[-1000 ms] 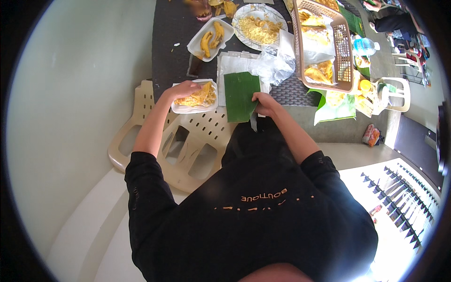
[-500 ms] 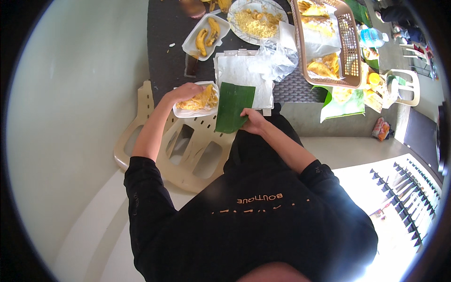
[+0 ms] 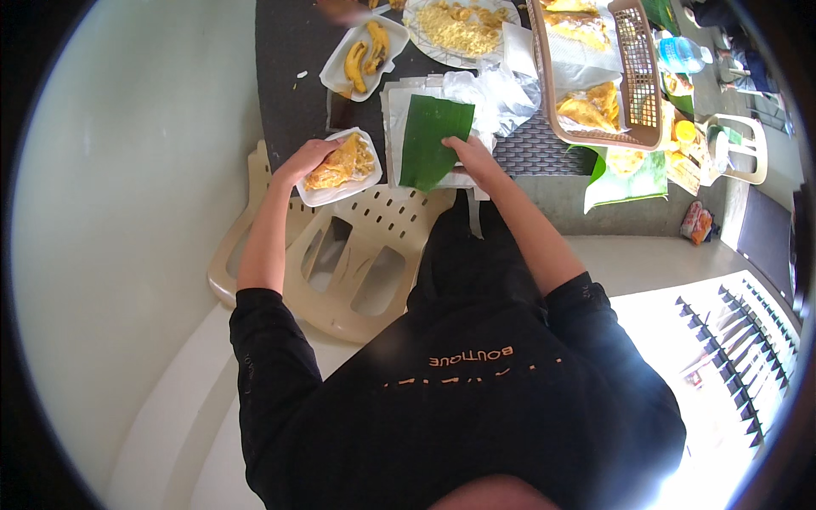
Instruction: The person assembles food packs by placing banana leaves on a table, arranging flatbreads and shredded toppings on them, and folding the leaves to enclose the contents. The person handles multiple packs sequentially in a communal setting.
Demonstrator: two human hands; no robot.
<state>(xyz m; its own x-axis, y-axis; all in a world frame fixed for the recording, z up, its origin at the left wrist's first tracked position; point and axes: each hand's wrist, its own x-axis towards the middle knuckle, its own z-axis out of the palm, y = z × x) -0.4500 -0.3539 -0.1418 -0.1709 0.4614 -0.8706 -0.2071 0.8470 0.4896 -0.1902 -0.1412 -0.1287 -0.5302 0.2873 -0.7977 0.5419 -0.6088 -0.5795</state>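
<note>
Green banana leaf (image 3: 432, 140) lies flat on white paper sheets (image 3: 399, 106) at the near edge of the dark desk (image 3: 289, 93), and the right hand (image 3: 470, 155) presses its lower right corner with fingers laid flat rather than curled, apparently to keep it from shifting. Just beside it, the left hand (image 3: 304, 160) grips the rim of a white foam tray (image 3: 340, 167) of yellow fried food, fingers closed on its left edge, holding it level over a beige plastic chair (image 3: 340, 255).
</note>
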